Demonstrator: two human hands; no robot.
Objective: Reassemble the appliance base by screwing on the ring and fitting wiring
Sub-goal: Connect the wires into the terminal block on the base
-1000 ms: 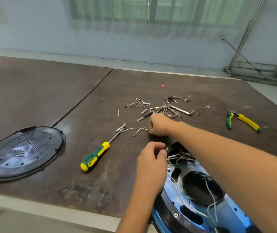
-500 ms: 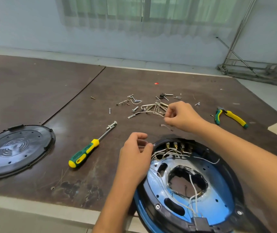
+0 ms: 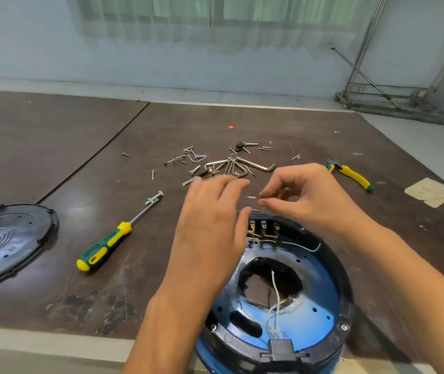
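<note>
Dark brown table (image 3: pixel 242 125) runs from a pale curtained wall at the far side to the near edge, where the base (image 3: pixel 320 290) sits at the right, its blue inside facing up and partly overhanging the edge. Its black ring (image 3: pixel 346 317) lies around the rim with screw heads showing in it. White wires (image 3: pixel 274 292) run from the centre hole to a black plug block (image 3: pixel 280 346) at the near rim. A row of terminals (image 3: pixel 262 228) stands at the far rim.

Left hand (image 3: pixel 210 233) hovers over the base's far-left rim with fingers loosely straight, gripping nothing. Right hand (image 3: pixel 307 195) is above the far rim, fingers curled, thumb and forefinger pinching a thin piece (image 3: pixel 265 197), probably a wire end, though it is too small and blurred to be sure.

The step looks like fitting that lead to a terminal. To do it well, I would steady the base with the left hand, line the end up square with its tab, and push straight in without bending the neighbouring tabs or snagging the other wires.

Around: a screwdriver (image 3: pixel 104 247) lies left of the base, a black cover (image 3: pixel 7 238) at the far left edge, hex keys (image 3: pixel 242 167) and loose screws (image 3: pixel 193 170) just beyond the hands, pliers (image 3: pixel 353 176) to the right, and a paper scrap (image 3: pixel 428 191) beyond them. The left hand covers part of the terminals and may block the approach; the base's overhang could let it tip under pressure
</note>
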